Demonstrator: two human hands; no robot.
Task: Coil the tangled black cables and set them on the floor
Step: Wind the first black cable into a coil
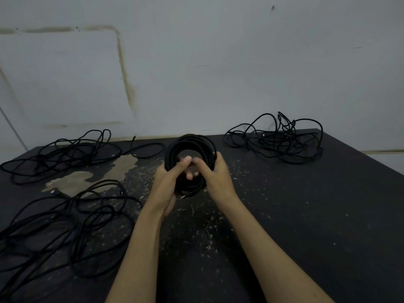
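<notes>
One coiled cable [189, 149] gripped by both left hand [168, 182] and right hand [215, 176]; three tangled cable piles [277, 141] beside them remain uncoiled.

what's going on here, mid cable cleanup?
Yes. A person holds a coiled black cable upright above the dark table, left hand and right hand gripping its sides, fingertips meeting in the ring's opening. Three tangled piles remain on the table: far left, near left and far right. The floor is not in view.
</notes>
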